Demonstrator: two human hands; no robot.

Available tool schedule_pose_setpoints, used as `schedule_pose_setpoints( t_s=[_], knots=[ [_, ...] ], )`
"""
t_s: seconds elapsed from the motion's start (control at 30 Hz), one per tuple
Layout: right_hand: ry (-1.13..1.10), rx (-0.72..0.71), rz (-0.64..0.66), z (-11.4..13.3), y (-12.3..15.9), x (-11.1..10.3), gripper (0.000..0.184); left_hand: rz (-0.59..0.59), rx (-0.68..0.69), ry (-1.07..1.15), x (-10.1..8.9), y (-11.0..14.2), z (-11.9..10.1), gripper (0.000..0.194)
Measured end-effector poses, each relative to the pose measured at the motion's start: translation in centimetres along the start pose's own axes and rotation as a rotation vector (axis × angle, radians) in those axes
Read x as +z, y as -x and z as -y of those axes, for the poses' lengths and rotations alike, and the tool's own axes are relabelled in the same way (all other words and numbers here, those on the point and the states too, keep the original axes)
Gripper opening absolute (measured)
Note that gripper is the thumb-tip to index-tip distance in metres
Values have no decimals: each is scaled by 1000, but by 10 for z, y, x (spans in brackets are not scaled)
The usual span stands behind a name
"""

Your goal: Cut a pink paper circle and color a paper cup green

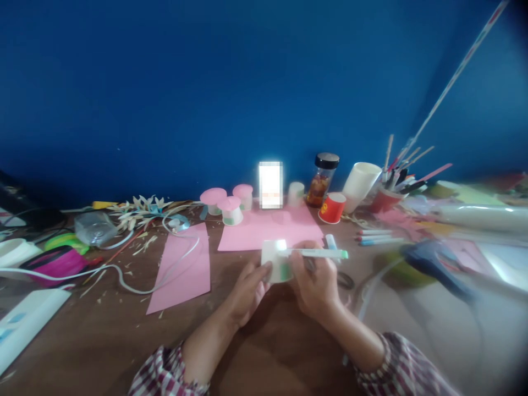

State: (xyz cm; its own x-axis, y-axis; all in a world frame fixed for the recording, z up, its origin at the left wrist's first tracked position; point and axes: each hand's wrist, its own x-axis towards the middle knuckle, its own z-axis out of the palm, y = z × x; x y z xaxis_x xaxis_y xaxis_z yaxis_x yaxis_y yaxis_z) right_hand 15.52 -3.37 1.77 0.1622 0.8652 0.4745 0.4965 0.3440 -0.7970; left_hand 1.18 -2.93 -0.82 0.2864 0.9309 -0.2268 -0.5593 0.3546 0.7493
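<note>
Cup of white with a green patch sits just above the wooden table, near the middle of the view, in the left hand, whose thumb and fingers close around its left side. The right hand grips a white marker with a green end, held nearly level; the green end points right and the other end reaches the cup's upper right edge, where glare makes it impossible to tell whether they touch. Just behind the hands lies a pink sheet, and a second pink sheet lies to the left, crossed by a white cable. Three small cups with round pink tops stand close together at the back, left of centre. Farther right are another small pale cup, a dark-lidded jar, a red cup and a tall white cup, which leans. Beside that, a container holds pens and sticks. A blue tool at right is blurred.
</note>
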Motion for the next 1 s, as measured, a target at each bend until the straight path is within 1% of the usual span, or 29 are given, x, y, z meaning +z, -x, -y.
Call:
schedule_pose_setpoints(
  t_s=[0.2, 0.4, 0.6, 0.8, 1.0],
  knots=[
    [3, -2, 6, -1, 0, 0, 16, 1, -5, -3, -1, -1, 1, 25],
    [-9, 9, -3, -1, 1, 1, 14, 19, 6, -10, -2, -1, 2, 27],
    [14, -10, -5, 0, 1, 0, 15, 5, -7, -31, -3, -1, 2, 30],
    [24, -12, -12, 0, 0, 0, 15, 28, 2, -26, -2, 0, 1, 35],
    [23, -18, -7, -1, 0, 1, 14, 12, -1, -15, -3, -1, 3, 30]
  ],
)
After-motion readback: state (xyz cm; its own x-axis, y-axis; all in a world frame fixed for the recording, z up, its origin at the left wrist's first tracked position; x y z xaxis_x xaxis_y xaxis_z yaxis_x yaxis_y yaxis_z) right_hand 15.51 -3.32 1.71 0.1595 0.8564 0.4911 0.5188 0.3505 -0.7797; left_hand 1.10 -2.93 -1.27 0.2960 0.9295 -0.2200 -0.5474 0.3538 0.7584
